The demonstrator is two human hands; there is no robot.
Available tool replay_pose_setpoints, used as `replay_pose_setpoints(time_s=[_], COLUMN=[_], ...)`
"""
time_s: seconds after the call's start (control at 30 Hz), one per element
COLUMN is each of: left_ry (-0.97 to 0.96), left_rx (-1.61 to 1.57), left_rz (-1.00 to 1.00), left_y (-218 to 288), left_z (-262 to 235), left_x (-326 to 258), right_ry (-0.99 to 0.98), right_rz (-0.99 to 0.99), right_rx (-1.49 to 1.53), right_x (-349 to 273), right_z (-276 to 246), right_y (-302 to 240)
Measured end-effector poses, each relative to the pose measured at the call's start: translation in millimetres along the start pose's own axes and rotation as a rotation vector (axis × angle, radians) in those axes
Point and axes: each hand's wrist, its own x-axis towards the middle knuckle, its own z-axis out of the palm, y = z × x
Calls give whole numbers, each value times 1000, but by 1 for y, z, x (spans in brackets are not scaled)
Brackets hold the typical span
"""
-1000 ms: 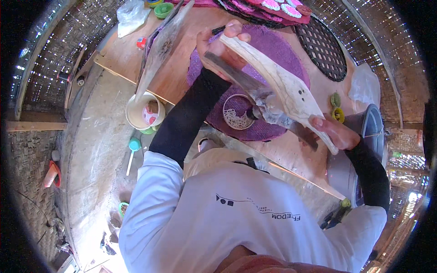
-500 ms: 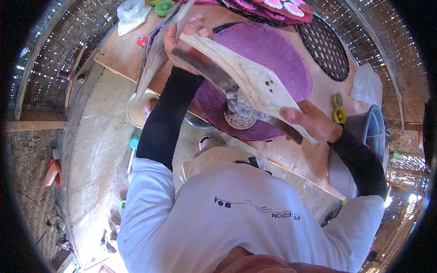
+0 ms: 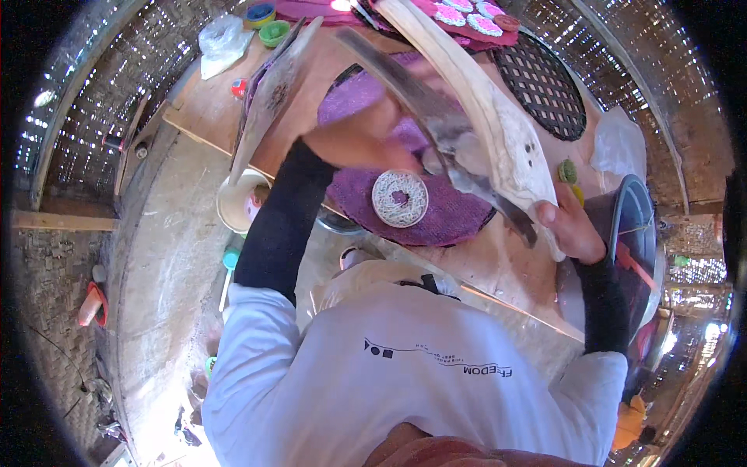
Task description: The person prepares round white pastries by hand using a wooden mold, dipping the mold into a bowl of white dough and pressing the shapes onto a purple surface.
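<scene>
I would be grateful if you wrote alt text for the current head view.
A person's right hand grips one end of a two-armed wooden tool above a table; the left hand, motion-blurred, is over a round purple sheet, near a round of thin white strands. A black lattice tray lies farther back.

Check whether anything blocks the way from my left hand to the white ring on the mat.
Nothing visible. The left hand, blurred, is right by the white ring; contact is unclear. The wooden tool in the right hand is to the ring's right.
</scene>
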Motion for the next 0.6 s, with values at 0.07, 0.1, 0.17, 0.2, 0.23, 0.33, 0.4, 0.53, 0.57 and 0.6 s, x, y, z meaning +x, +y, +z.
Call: replay_pose_setpoints(time_s=[0.07,0.1,0.17,0.2,0.23,0.33,0.4,0.53,0.57,0.6], left_ry=[-78,64,205,356,507,664,788,948,943,948], left_rx=[688,674,674,830,978,929,852,760,769,773], left_rz=[-123,-144,-160,-5,155,32,-8,-74,-59,-59], left_y=[13,11,8,7,9,25,33,39,40,39], left_z=[20,26,32,32,35,37,35,37,38,40], left_x=[-1,-4,-9,-12,-14,-27,-36,-50,-53,-56], right_ry=[-6,-8,-33,9,41,-112,-85,-23,-8,-12], right_rz=[-35,-88,-192,-222,-242,-187,-340,-487,-466,-471], right_rx=[150,256,473,474,416,-77,-440,-799,-814,-814], right_x=[3,11,30,41,50,65,74,84,86,86], right_z=[0,5,15,22,30,60,73,87,88,88], right_y=[18,30,54,74,89,70,70,77,78,77])
